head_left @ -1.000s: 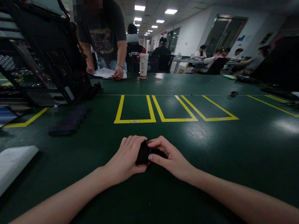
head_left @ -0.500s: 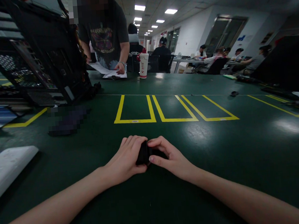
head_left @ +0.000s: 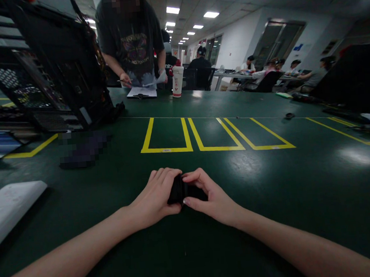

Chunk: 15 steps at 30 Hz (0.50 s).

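Note:
A small black cylinder-like object [head_left: 175, 191] lies on its side on the green table, its exact kind not clear in the dim light. My left hand [head_left: 157, 194] wraps around its left part, fingers over the top and thumb along the near side. From the right, my right hand [head_left: 210, 194] grips the object's right end, fingertips on the upper edge and thumb tip on the lower edge. A dark gap shows between the right palm and that end. Much of the object is hidden by both hands.
Yellow tape outlines [head_left: 218, 148] mark the green table [head_left: 274, 217] ahead. An open black computer case [head_left: 61, 75] stands at left, near a white box-like item [head_left: 11, 207]. Across the table, a person [head_left: 132, 44] stands by a clipboard [head_left: 141, 93] and a white cup [head_left: 178, 81].
Both hands stay almost still on the black object; the right thumb shifts very slightly. The person opposite has straightened, lifted a sheet off the clipboard and now shows a pen.

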Tool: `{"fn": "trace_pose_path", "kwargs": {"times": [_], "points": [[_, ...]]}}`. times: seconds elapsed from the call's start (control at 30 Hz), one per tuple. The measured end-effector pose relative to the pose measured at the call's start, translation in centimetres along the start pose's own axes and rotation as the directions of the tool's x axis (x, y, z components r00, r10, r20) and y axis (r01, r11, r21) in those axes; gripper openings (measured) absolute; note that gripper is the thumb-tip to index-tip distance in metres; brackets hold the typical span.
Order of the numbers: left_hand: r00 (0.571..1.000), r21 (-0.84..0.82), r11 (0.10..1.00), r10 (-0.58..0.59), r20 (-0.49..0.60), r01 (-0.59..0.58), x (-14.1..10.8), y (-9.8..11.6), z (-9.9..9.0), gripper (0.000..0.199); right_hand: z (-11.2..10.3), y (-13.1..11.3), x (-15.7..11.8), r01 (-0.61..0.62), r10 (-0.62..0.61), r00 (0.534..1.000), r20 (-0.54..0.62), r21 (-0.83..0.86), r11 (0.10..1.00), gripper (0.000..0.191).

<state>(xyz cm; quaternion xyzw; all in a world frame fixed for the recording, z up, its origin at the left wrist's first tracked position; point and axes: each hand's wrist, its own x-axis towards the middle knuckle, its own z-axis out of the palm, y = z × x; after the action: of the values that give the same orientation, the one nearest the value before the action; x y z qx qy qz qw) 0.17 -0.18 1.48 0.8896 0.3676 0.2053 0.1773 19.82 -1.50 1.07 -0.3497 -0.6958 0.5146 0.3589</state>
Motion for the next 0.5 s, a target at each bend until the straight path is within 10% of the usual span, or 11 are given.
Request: {"fn": "trace_pose_path", "kwargs": {"times": [0.5], "points": [[0.999, 0.014, 1.0, 0.011, -0.037, -0.01, 0.01, -0.36, 0.55, 0.059, -0.23, -0.1, 0.27, -0.056, 0.057, 0.998, 0.012, -0.035, 0.998, 0.03]]}}
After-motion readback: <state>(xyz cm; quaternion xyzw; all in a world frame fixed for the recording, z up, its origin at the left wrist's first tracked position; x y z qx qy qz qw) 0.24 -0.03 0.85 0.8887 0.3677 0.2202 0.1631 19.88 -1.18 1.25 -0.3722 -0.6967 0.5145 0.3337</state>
